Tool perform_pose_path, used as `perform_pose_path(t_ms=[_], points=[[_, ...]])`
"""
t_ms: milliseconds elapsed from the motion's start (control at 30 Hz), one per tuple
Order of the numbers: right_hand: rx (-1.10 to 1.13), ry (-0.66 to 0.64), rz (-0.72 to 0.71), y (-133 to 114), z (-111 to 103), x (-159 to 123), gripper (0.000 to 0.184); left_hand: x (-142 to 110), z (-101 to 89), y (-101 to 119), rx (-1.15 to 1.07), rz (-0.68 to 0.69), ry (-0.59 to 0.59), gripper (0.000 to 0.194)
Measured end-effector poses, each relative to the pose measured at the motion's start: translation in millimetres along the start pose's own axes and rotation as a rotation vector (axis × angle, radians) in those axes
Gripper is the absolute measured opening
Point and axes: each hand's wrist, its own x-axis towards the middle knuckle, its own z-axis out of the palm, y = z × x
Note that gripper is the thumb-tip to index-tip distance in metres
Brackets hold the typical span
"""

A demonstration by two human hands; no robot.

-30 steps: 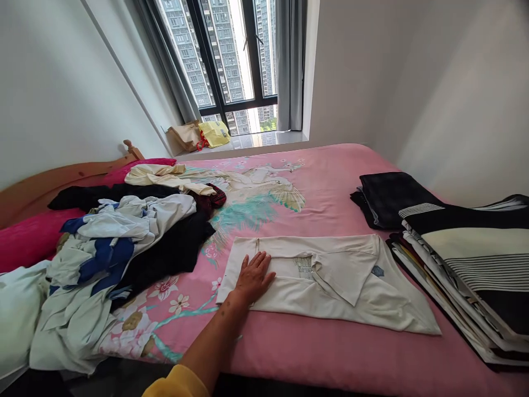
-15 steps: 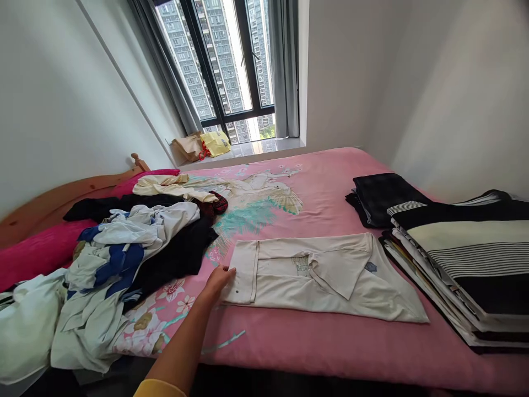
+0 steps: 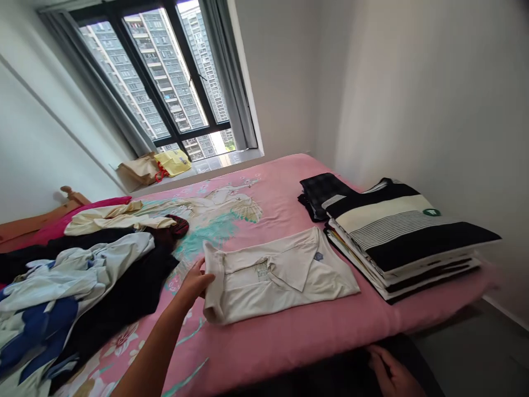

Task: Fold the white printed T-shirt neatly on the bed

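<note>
A cream collared shirt (image 3: pixel 285 275) lies folded into a long strip on the pink bedsheet (image 3: pixel 281 209). Its collar is uppermost and a small dark emblem shows near the right end. My left hand (image 3: pixel 199 280) is closed on the strip's left end, thumb on top, and that end is raised and curling off the bed. Low in the view, beside the bed's near edge and against dark cloth, is my right hand (image 3: pixel 392 374). It holds nothing visible, its fingers stretched out and partly cut off by the frame.
To the right of the shirt stands a stack of folded clothes (image 3: pixel 397 231), a black-and-cream striped one on top. Behind it sits a dark checked folded garment (image 3: pixel 324 193). Loose clothes (image 3: pixel 82 275) are heaped on the left. Bags (image 3: pixel 171 164) rest on the windowsill.
The view has turned right. The shirt's left end, flat before, has come up off the bed in my left hand. My right hand has entered at the bottom.
</note>
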Motion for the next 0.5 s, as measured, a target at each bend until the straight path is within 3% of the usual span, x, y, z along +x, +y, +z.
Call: perform_pose_path(t_ms=[133,267,400,500], points=[[0.047,0.029,-0.007,0,-3,-1,0.041,-22,72.3,78,0.269,0.209,-0.010,0.086],[0.117,0.049,-0.002,-1,-5,0,0.039,-28,181.9,127,0.518,0.424,-0.015,0.078],[0.185,0.075,0.004,-4,-7,4,0.038,-28,288.6,130,0.606,0.453,-0.102,0.075],[0.222,0.101,0.003,-6,-9,5,0.038,-32,327.3,118,0.649,0.464,-0.162,0.074]])
